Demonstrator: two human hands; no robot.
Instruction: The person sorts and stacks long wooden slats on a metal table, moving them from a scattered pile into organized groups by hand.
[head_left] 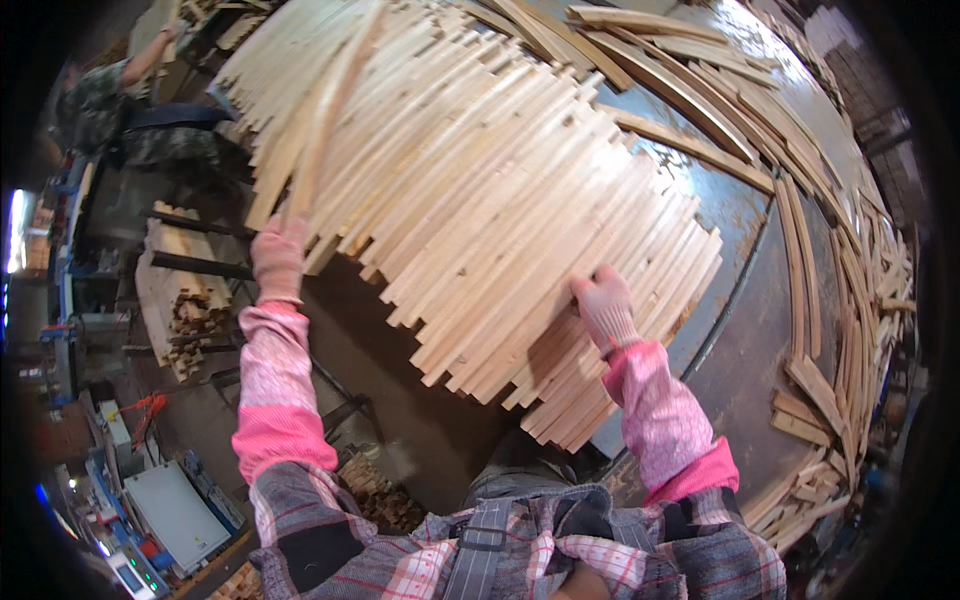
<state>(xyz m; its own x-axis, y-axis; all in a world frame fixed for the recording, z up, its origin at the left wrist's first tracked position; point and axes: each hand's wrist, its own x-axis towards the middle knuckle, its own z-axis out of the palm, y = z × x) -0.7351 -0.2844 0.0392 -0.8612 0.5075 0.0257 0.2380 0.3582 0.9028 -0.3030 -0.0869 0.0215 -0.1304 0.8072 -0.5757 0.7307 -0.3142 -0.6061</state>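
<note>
Head view: my left hand (279, 258) is closed around the near end of one wood strip (325, 120), whose long axis runs up and away, tilted right, above the stack of strips (480, 200). My right hand (604, 305) lies spread flat on the stack's near right edge, atop the metal table (740, 330).

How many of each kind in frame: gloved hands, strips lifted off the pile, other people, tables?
Gloved hands: 2 (left hand, right hand)
Lifted strip, held in the left hand's fingers: 1
Co-worker, upper left: 1
Metal table: 1
Total: 5
Laid strips under the flat right hand: too many to count, so left out.
</note>
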